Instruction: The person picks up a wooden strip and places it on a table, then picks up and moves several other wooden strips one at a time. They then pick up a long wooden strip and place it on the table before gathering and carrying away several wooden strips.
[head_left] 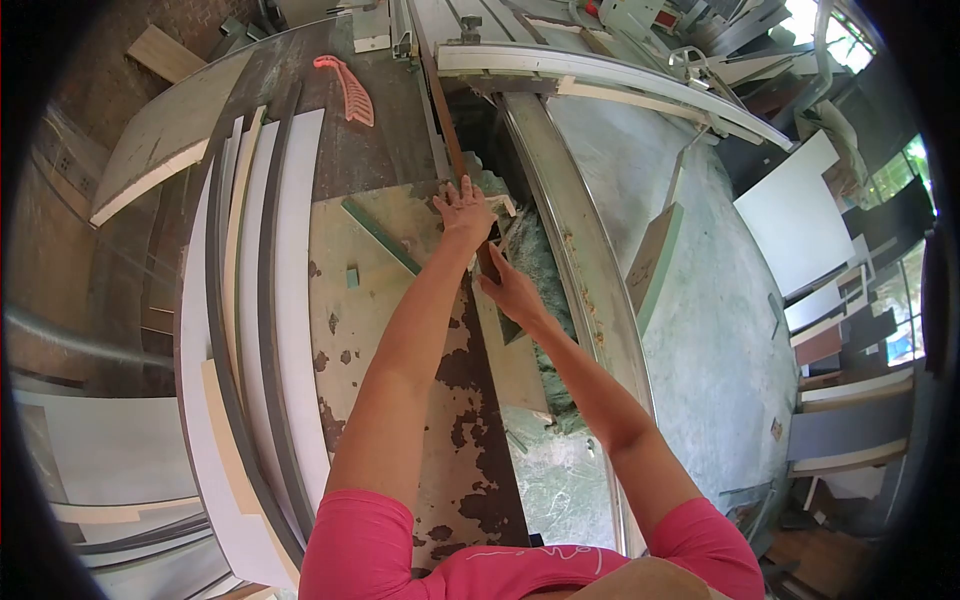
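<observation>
My left hand (465, 213) lies with its fingers spread on the near end of a long narrow brown strip (447, 125), beside a dark slot. Just below it, my right hand (512, 288) has its thumb and fingers around a brown piece (487, 263). Whether this piece and the long strip are one is hidden by my left hand. Under my arms is a worn table surface (375, 235) with dark patches. A green-edged strip (382, 236) and a small green block (352, 277) lie on it, left of my left hand.
A red-orange slotted push tool (350, 92) lies on the table's far part. Long white and dark panels (290, 210) are stacked at the left. A metal rail (575, 230) runs along the right, with a crosswise fence (610, 75) beyond. A green-edged board (655, 262) leans farther right.
</observation>
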